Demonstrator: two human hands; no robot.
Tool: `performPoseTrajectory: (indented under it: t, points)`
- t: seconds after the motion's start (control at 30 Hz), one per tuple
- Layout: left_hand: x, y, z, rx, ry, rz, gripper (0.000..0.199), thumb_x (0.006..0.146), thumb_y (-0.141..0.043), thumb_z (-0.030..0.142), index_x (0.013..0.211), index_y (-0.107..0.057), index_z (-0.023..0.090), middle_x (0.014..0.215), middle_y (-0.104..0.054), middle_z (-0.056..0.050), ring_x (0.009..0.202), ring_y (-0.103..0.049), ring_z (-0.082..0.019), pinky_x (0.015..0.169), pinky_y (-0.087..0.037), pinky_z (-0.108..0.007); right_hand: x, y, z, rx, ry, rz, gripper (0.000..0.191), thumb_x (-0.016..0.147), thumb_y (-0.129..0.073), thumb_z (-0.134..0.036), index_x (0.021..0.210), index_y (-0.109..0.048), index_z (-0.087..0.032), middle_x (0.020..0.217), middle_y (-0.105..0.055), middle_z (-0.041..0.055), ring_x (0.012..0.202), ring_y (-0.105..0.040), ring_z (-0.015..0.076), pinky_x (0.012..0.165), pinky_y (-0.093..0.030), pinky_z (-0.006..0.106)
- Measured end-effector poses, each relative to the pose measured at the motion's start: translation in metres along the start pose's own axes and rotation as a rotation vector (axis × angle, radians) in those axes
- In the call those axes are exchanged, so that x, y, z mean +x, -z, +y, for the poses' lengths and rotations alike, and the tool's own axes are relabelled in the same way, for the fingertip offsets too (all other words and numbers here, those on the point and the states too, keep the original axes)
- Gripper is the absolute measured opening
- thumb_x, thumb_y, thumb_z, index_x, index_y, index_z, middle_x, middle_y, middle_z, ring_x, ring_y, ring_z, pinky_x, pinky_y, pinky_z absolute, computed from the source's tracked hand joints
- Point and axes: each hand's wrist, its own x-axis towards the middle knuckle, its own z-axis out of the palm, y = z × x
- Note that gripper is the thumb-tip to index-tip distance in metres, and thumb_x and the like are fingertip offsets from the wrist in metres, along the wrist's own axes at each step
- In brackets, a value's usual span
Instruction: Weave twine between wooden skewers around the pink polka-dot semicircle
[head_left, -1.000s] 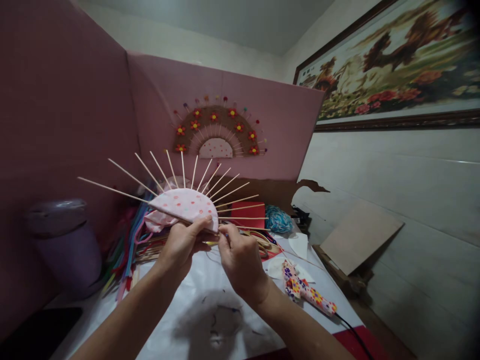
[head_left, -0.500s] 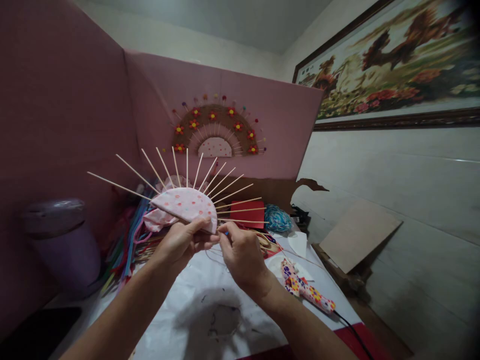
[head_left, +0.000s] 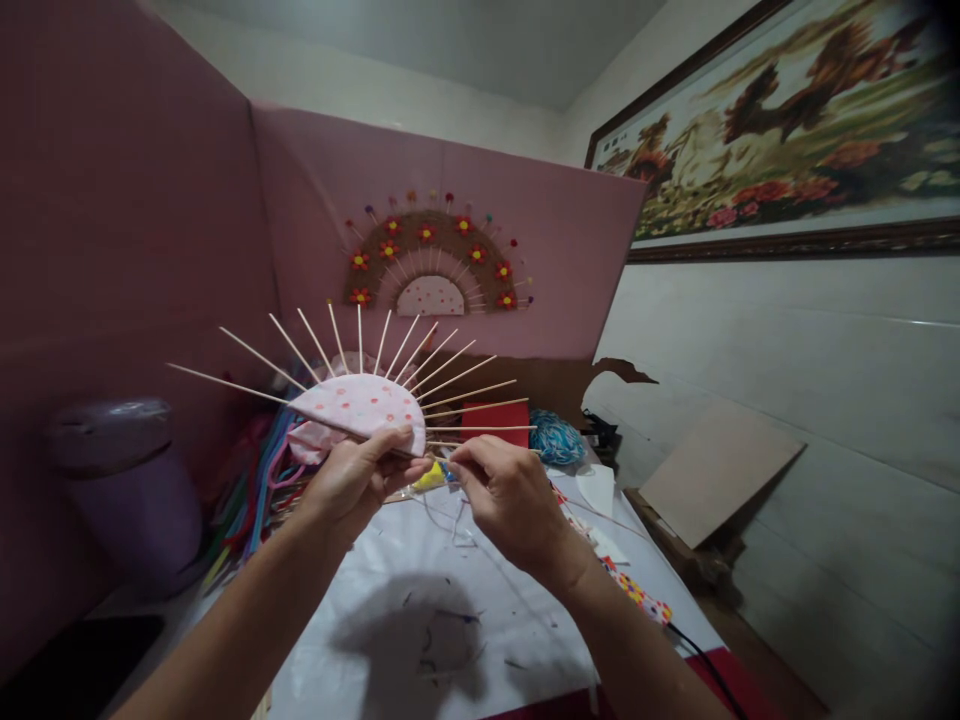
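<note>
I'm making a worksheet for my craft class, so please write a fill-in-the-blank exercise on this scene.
1. The thumb on the spotted half-circle belongs to the ____ hand.
2. Sticks fan out from its curved edge, not its ____ one.
3. The card left of the yarn is ____.
4. The flowers on the brown arch have ____ centers.
Missing words: left; straight; red; yellow.

Two bare hands, mine: left hand (head_left: 352,485), right hand (head_left: 517,500). Pale pink, red-dotted half-discs (head_left: 360,405): two, one held. Thin pale wooden sticks (head_left: 359,340) fanning from it: I count at least fifteen. Red-and-yellow flowers (head_left: 426,233) on brown arch (head_left: 445,236): nine.
</note>
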Motion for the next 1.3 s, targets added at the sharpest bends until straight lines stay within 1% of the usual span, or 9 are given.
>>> performPoseTrajectory:
  t: [0.2,0.5,0.73,0.87,0.93,1.07,1.13,1.23,1.3]
  points:
    - [-0.002,-0.002,0.002,-0.031,-0.004,-0.032,0.006,0.062,-0.064,0.009,0.065,-0.059,0.008,0.055,-0.064,-0.005,0.052,-0.061,-0.013,0.055,-0.055,-0.022,-0.002,0.005,0.000,-0.073,-0.023,0.067,0.012,0.080,-0.048,-0.015,0.075,-0.059,-0.018,0.072,-0.062,0.0024,0.068,-0.056,0.0126,0.064,-0.039,0.023]
    - [-0.004,-0.003,-0.001,-0.017,-0.023,-0.073,0.003,0.065,-0.062,0.010,0.064,-0.060,0.007,0.056,-0.064,-0.007,0.052,-0.062,-0.014,0.054,-0.056,-0.025,-0.001,0.003,-0.002,-0.093,-0.117,0.076,0.014,0.080,-0.046,-0.018,0.071,-0.056,-0.019,0.070,-0.061,0.0006,0.064,-0.055,0.0117,0.061,-0.035,0.022]
    - [-0.004,-0.004,0.003,-0.077,-0.017,-0.017,0.001,0.064,-0.061,0.006,0.063,-0.061,0.006,0.054,-0.064,-0.007,0.049,-0.061,-0.013,0.052,-0.055,-0.023,-0.003,0.009,-0.004,-0.049,-0.018,0.014,0.012,0.081,-0.046,-0.020,0.075,-0.056,-0.019,0.069,-0.060,-0.0006,0.062,-0.052,0.0103,0.059,-0.033,0.022]
    - [-0.004,-0.004,0.003,-0.093,-0.007,-0.016,0.003,0.065,-0.060,0.005,0.063,-0.060,0.007,0.054,-0.064,-0.005,0.049,-0.061,-0.012,0.053,-0.055,-0.023,-0.004,0.010,-0.006,-0.079,0.041,-0.048,0.010,0.079,-0.048,-0.018,0.073,-0.056,-0.019,0.066,-0.060,-0.0017,0.060,-0.052,0.0096,0.058,-0.030,0.022]
    - [-0.003,-0.003,0.002,-0.089,-0.014,-0.018,0.004,0.066,-0.059,0.005,0.064,-0.060,0.007,0.054,-0.064,-0.005,0.050,-0.060,-0.011,0.053,-0.055,-0.023,-0.004,0.009,-0.008,-0.120,0.051,-0.049,0.015,0.081,-0.048,-0.023,0.068,-0.055,-0.018,0.063,-0.059,-0.0009,0.059,-0.051,0.0099,0.056,-0.029,0.023]
    - [-0.003,-0.003,0.000,-0.044,-0.018,-0.041,0.002,0.066,-0.060,0.007,0.065,-0.059,0.008,0.054,-0.063,-0.004,0.050,-0.061,-0.012,0.053,-0.055,-0.023,-0.004,0.004,-0.009,-0.171,0.025,-0.012,0.035,0.087,-0.037,-0.031,0.059,-0.051,-0.017,0.055,-0.056,0.0003,0.051,-0.046,0.0093,0.052,-0.026,0.025]
    - [-0.004,-0.004,-0.002,-0.007,-0.026,-0.055,0.003,0.066,-0.061,0.009,0.064,-0.059,0.008,0.054,-0.063,-0.004,0.049,-0.061,-0.012,0.052,-0.055,-0.023,-0.004,0.002,-0.009,-0.169,-0.007,-0.013,0.031,0.087,-0.037,-0.029,0.063,-0.053,-0.017,0.053,-0.055,-0.0004,0.048,-0.046,0.0092,0.051,-0.025,0.025]
    - [-0.006,-0.007,-0.004,0.033,-0.045,-0.071,0.004,0.066,-0.061,0.011,0.064,-0.058,0.009,0.053,-0.063,-0.004,0.048,-0.061,-0.013,0.050,-0.054,-0.023,-0.005,-0.001,-0.009,-0.156,-0.049,-0.025,0.015,0.085,-0.043,-0.028,0.085,-0.054,-0.018,0.055,-0.057,-0.0009,0.048,-0.050,0.0110,0.050,-0.027,0.023]
    - [-0.007,-0.008,-0.005,0.049,-0.037,-0.084,0.004,0.066,-0.060,0.011,0.065,-0.058,0.009,0.054,-0.064,-0.005,0.048,-0.061,-0.014,0.050,-0.054,-0.023,-0.005,-0.002,-0.009,-0.169,-0.045,-0.043,0.015,0.083,-0.045,-0.027,0.093,-0.052,-0.018,0.059,-0.060,0.0001,0.052,-0.054,0.0129,0.051,-0.029,0.023]
